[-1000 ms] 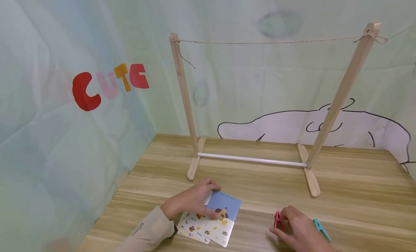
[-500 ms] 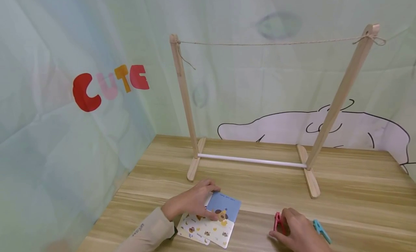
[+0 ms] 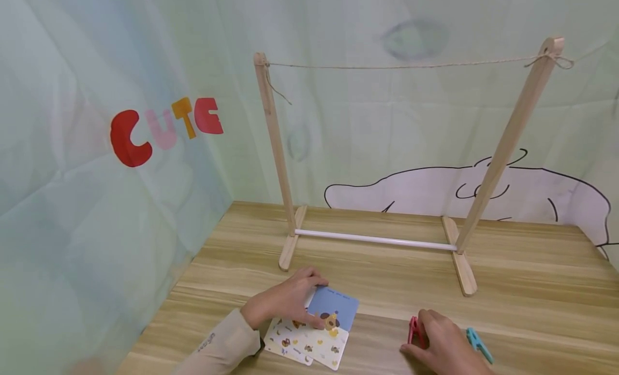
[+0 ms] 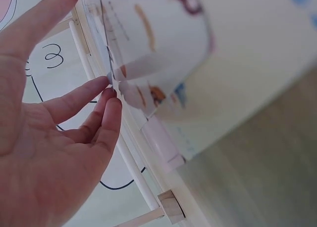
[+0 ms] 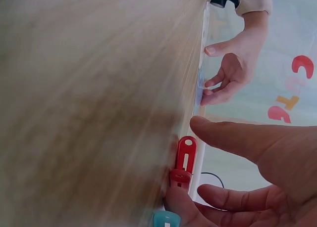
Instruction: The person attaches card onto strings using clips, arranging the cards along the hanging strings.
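My left hand rests over overlapping cartoon-print cards, its thumb and fingertips spread apart on them. The upper card has a blue panel with a dog; a white patterned card lies partly beneath it. In the left wrist view, the fingertips touch a card while the hand stays loosely spread. My right hand lies around a red clothespin with thumb and fingers apart. The right wrist view shows a finger beside the red clothespin. A teal clothespin lies to the right of that hand.
Behind the hands stands a wooden frame with a twine line tied between its posts and a white rod low across its feet. All of it is on a wood-grain table, with printed curtains around.
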Tool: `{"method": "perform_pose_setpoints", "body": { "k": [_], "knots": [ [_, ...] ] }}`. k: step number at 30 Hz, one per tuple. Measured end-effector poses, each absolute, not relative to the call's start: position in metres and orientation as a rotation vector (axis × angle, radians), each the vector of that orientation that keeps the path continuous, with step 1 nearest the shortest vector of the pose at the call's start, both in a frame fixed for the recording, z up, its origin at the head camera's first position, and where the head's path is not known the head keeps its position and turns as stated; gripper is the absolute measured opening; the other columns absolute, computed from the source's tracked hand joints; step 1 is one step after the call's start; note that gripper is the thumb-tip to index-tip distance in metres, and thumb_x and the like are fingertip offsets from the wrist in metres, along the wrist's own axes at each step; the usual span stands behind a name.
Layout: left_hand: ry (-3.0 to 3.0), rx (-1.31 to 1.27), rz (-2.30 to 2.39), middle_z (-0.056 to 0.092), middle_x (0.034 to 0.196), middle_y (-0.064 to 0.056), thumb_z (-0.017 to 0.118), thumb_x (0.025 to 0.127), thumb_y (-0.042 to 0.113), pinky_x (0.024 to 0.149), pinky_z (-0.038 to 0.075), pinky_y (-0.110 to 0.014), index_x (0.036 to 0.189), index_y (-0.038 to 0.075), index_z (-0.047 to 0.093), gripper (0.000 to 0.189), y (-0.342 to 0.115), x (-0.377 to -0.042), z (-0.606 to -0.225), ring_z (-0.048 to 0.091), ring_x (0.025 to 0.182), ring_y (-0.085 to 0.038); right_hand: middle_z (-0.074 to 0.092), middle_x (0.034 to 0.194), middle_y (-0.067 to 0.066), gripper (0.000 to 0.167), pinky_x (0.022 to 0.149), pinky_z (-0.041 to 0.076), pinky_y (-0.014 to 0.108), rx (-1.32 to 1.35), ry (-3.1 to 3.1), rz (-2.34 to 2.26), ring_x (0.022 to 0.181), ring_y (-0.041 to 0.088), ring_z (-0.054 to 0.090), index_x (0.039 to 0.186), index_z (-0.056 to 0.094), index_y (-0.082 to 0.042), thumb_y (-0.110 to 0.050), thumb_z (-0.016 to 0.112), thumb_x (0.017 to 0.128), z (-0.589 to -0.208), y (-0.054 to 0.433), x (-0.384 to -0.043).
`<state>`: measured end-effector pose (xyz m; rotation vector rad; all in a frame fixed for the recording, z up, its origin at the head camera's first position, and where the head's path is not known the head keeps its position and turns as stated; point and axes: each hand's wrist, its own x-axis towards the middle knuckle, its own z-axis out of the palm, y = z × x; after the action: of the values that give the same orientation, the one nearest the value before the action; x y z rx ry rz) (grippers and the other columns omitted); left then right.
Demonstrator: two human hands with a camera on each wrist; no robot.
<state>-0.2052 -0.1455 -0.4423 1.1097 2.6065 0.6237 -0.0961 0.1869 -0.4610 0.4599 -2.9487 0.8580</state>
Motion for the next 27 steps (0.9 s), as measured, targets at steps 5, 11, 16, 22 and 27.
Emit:
{"method": "perform_pose_setpoints", "body": {
  "k": [5,11,16,22,27],
  "knots": [
    [2.606,1.095,0.630,0.047,0.128,-0.003,0.087,0.074,0.046,0.091,0.045,-0.024,0.137,0.002,0.056,0.083,-0.1459,-0.2043,-0.4424,0.044,0.109,-0.013,0.038,0.069,-0.005,0.047,0.052,0.033,0.021,0.451,-2.966,0.849,0.060,0.003,0.034,0.075,0.044,-0.012,-0.026,0.089,0.075,-0.4611,0.1861,-0.0978],
    [2.609,1.098,0.644,0.046,0.125,-0.003,0.087,0.074,0.047,0.090,0.046,-0.023,0.136,0.001,0.057,0.083,-0.1460,-0.2057,-0.4445,0.046,0.105,-0.011,0.039,0.068,-0.005,0.044,0.051,0.034,0.021,0.479,-2.964,0.828,0.060,0.003,0.034,0.075,0.045,-0.012,-0.019,0.088,0.075,-0.4611,0.1874,-0.0993],
    [2.606,1.099,0.657,0.046,0.124,-0.002,0.088,0.073,0.047,0.089,0.046,-0.023,0.135,0.001,0.057,0.083,-0.1463,-0.2063,-0.4452,0.046,0.104,-0.011,0.039,0.068,-0.006,0.044,0.050,0.034,0.020,0.514,-2.932,0.822,0.059,0.002,0.034,0.074,0.046,-0.012,-0.016,0.089,0.074,-0.4617,0.1884,-0.0996],
    [2.595,1.091,0.676,0.046,0.124,-0.002,0.088,0.073,0.045,0.090,0.046,-0.023,0.135,0.001,0.057,0.082,-0.1460,-0.2055,-0.4448,0.047,0.104,-0.011,0.039,0.066,-0.006,0.045,0.050,0.033,0.021,0.505,-2.924,0.819,0.058,0.002,0.034,0.073,0.044,-0.013,-0.014,0.090,0.072,-0.4620,0.1880,-0.0994],
    [2.585,1.069,0.709,0.046,0.125,-0.003,0.089,0.073,0.043,0.092,0.047,-0.024,0.134,0.000,0.057,0.081,-0.1454,-0.2048,-0.4425,0.048,0.105,-0.013,0.040,0.067,-0.005,0.044,0.050,0.034,0.021,0.401,-2.972,0.820,0.058,0.004,0.035,0.073,0.047,-0.013,-0.013,0.090,0.070,-0.4603,0.1861,-0.0999]
  ]
}}
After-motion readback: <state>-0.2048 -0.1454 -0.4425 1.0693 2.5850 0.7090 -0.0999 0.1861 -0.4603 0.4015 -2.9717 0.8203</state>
